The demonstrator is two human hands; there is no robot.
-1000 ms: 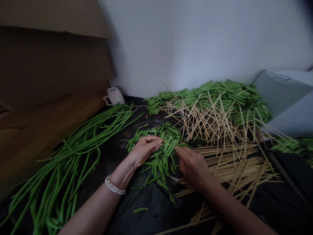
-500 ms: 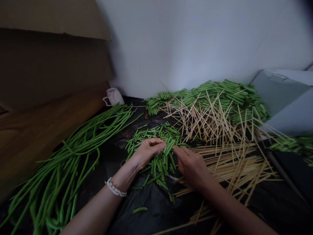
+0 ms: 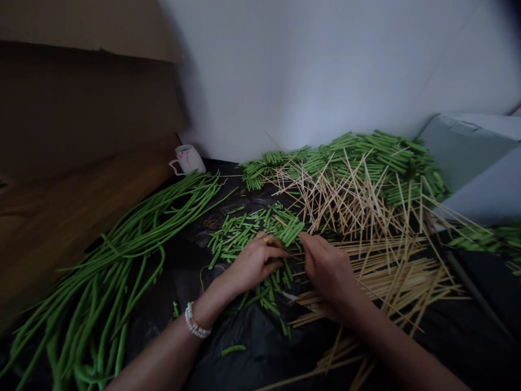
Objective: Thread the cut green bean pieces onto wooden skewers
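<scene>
My left hand (image 3: 255, 264), with a bead bracelet on the wrist, lies palm down on the loose cut bean pieces (image 3: 238, 234) spread on the black plastic sheet. Its fingertips are pinched together over one piece. My right hand (image 3: 328, 269) is just to its right, and its fingertips grip a thin skewer carrying a tight row of bean pieces (image 3: 290, 230). The two hands almost touch. What lies under my palms is hidden.
Whole long beans (image 3: 122, 244) lie in a bundle at the left. Bare bamboo skewers (image 3: 378, 271) spread out at the right. Skewered beans (image 3: 366, 157) are heaped at the back. A white cup (image 3: 188, 160) stands by the wall, with a grey box (image 3: 476, 163) at the far right.
My left hand has turned palm down and dropped onto the cut pieces, moving a little right. My right hand has shifted slightly forward to the row of pieces.
</scene>
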